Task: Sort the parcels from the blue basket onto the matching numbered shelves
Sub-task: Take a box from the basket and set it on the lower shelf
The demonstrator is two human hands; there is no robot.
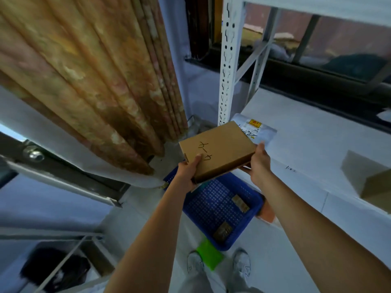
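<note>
A flat brown cardboard parcel point(220, 149) with handwritten marks on top is held level above the blue basket point(222, 206). My left hand point(188, 170) grips its near left corner, thumb on top. My right hand point(259, 163) holds its right edge, fingers underneath. Beyond the box, a grey plastic mailer parcel point(258, 129) with a yellow label lies at the left end of the white shelf point(313, 144). The basket sits on the floor and holds two small brown parcels point(240, 203).
A white perforated shelf post point(227, 60) rises just behind the box. An open cardboard box point(368, 176) stands on the shelf at right. A patterned curtain point(95, 81) hangs at left. A green item point(209, 254) lies by my shoes point(195, 263). Another rack is at lower left.
</note>
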